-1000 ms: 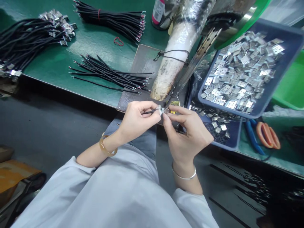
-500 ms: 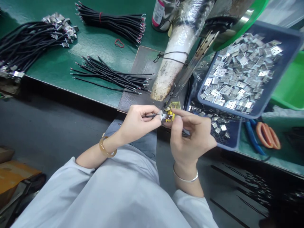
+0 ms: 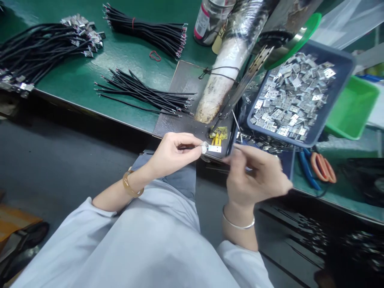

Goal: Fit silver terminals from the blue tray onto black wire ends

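Note:
My left hand (image 3: 175, 155) is closed in a pinch on a black cable. From its fingertips a flat silver USB connector (image 3: 215, 149) points right, with a whitish blob at the cable's end. My right hand (image 3: 255, 172), slightly blurred, is apart from the connector on its right, thumb and fingers drawn together. A thin pale rod (image 3: 237, 122) shows just above these fingertips; I cannot tell whether they hold it. Behind the connector, a yellow fixture (image 3: 218, 137) sits on the dark board (image 3: 187, 80) under the wrapped pipe (image 3: 216, 86).
Loose black cables (image 3: 141, 94), a banded bundle (image 3: 147, 30) and cables with connectors (image 3: 45, 46) lie on the green table (image 3: 126, 114). Right of the pipe are a blue tray (image 3: 339, 88) of metal shells, a green bin (image 3: 351, 112) and orange-and-blue pliers (image 3: 322, 168).
My right hand has moved right, away from the connector, which now shows fully with its flat silver face up. My left hand keeps its pinch. The camera view has shifted slightly.

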Demonstrator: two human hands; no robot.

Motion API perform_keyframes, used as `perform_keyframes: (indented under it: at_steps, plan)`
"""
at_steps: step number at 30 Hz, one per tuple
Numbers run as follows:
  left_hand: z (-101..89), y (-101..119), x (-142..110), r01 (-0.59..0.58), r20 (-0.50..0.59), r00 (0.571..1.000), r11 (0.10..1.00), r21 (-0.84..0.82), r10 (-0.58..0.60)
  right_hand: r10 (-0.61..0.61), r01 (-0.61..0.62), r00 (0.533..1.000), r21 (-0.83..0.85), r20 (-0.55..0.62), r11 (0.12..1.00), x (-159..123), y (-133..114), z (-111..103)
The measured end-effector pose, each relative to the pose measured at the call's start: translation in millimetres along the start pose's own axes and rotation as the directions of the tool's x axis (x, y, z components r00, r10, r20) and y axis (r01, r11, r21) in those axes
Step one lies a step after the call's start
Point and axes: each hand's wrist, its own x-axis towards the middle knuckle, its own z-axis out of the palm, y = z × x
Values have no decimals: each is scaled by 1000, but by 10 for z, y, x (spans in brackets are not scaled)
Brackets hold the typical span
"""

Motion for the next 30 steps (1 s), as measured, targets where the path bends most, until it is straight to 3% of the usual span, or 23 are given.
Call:
perform_keyframes:
  at_steps: [2, 4, 6, 8, 12, 18, 21, 30]
  plan:
    - [-5, -25, 6, 3, -24, 1000, 1000, -26, -3, 82, -64, 976, 95, -203, 993, -4, -17, 20]
    - [-6, -44, 15, -2, -46, 999, 999, -38, 0, 91, -45, 954, 164, -285, 985, -17, -34, 49]
    - [-1, -53, 24, 5, -72, 997, 1000, -28, -7, 50, -20, 974, 133, -220, 991, -45, -43, 74]
    - [12, -52, 32, 12, -98, 995, 1000, -6, -12, 4, 0, 998, 57, -66, 998, -79, -47, 90]
    - [53, -40, 41, -24, -116, 993, 996, 92, 35, -49, 48, 993, 13, 104, 999, -99, -62, 124]
    - [117, -49, 58, -184, -153, 952, 893, 411, 266, 61, -68, 992, 65, 109, 996, -63, -63, 198]
    - [133, -54, 70, -212, -156, 934, 853, 478, 320, 101, -112, 987, 83, 129, 990, -62, -51, 211]
    - [121, -11, 103, -302, -110, 886, 741, 599, 450, 76, -80, 992, 42, 100, 996, 19, -75, 229]
